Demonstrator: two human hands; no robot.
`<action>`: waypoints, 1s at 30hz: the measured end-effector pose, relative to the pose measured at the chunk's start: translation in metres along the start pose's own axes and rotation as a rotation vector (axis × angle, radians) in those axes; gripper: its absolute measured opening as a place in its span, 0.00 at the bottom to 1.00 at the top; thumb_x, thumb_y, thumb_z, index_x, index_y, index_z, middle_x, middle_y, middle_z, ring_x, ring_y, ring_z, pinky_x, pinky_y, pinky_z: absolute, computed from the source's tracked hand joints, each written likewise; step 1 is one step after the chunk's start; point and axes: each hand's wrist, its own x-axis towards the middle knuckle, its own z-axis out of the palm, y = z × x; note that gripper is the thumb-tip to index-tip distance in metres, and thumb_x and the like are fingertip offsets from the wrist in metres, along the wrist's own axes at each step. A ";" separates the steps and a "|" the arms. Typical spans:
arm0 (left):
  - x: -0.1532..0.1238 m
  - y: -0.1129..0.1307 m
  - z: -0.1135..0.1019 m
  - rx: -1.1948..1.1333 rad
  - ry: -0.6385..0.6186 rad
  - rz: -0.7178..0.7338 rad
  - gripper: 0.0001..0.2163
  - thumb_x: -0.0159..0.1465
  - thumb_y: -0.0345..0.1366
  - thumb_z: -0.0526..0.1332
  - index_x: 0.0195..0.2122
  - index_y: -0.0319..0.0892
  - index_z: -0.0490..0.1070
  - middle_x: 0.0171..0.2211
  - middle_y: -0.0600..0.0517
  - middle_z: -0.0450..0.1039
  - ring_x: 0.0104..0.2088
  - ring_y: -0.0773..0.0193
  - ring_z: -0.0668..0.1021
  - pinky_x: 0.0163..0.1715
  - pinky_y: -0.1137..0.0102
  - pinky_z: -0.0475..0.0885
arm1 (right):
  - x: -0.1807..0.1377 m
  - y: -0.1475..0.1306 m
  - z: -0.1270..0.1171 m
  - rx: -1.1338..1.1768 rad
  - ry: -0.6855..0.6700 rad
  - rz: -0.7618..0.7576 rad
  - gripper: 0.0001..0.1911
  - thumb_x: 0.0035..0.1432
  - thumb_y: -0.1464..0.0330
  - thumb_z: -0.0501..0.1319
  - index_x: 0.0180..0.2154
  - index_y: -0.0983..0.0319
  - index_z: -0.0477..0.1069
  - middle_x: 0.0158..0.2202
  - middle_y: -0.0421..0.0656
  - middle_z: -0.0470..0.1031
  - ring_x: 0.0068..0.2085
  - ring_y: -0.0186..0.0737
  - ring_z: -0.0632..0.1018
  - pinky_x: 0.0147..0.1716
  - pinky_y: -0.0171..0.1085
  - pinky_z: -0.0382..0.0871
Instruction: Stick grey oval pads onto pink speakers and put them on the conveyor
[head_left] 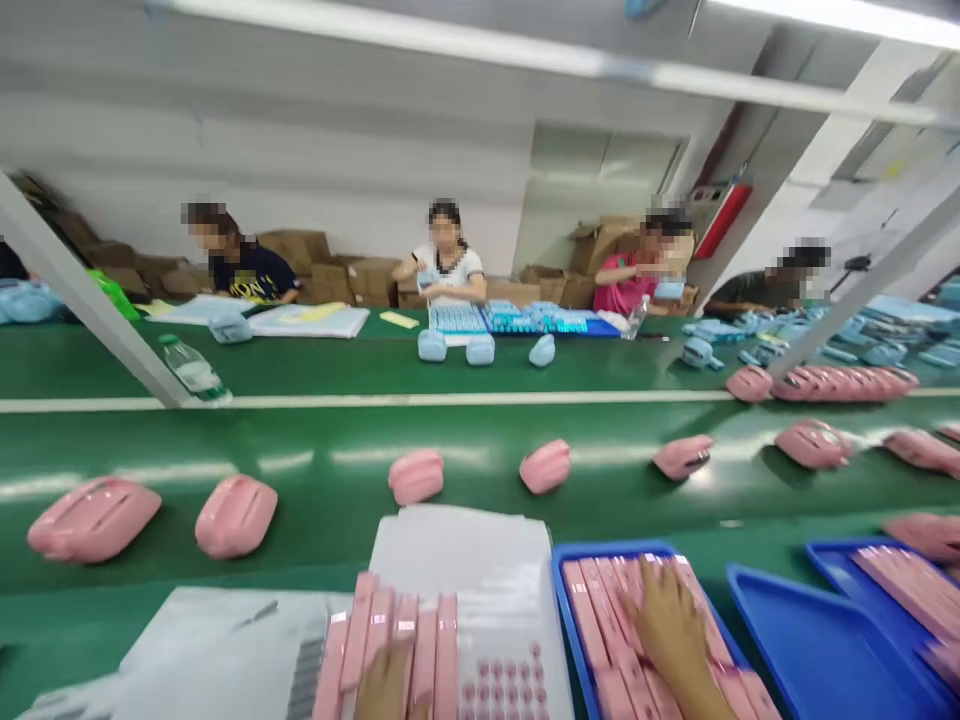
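Right hand (670, 628): fingers (660, 585) spread and laid flat, palm down, on a row of pink strips (600, 625) in a blue tray (564, 580). The forearm runs in from the bottom edge, angled up and to the left. The strips lie side by side, filling the tray.

Left hand (384, 685): only the top shows at the bottom edge, resting on a second row of pink strips (390, 640) that lies on the table (330, 520). Whether its fingers are spread or closed cannot be told.

Just right of that row sits a white sheet (469, 560) with small pink pieces (504, 685) set in a grid at its near end.

Further right, a second blue tray (806, 645) shows a bare floor; a third (832, 555) holds more pink strips.

Beyond, pink cases (416, 475) stand spaced along the green belt. Across the belt, four people sit with pale blue cases (456, 348) and trays. A water bottle (193, 370) lies at the left.
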 end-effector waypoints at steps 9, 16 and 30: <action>-0.014 0.028 0.046 0.501 -0.013 0.074 0.22 0.61 0.33 0.54 0.56 0.37 0.64 0.55 0.36 0.63 0.50 0.45 0.67 0.46 0.52 0.63 | -0.122 -0.074 0.004 0.264 -0.332 -0.038 0.16 0.61 0.70 0.50 0.51 0.63 0.63 0.40 0.47 0.77 0.39 0.42 0.79 0.37 0.38 0.76; -0.017 0.029 0.048 0.263 -0.040 0.040 0.16 0.52 0.26 0.57 0.42 0.40 0.72 0.49 0.40 0.65 0.54 0.44 0.61 0.49 0.50 0.59 | -0.158 -0.119 0.053 0.344 -0.505 0.046 0.19 0.58 0.78 0.56 0.52 0.65 0.63 0.41 0.46 0.76 0.43 0.44 0.78 0.41 0.44 0.74; -0.102 0.016 -0.031 -1.176 -0.234 -0.587 0.28 0.50 0.40 0.66 0.52 0.44 0.59 0.38 0.46 0.75 0.38 0.55 0.78 0.34 0.65 0.72 | -0.144 -0.132 0.055 0.490 -0.579 0.370 0.13 0.61 0.68 0.59 0.48 0.64 0.65 0.34 0.40 0.73 0.31 0.36 0.76 0.30 0.38 0.73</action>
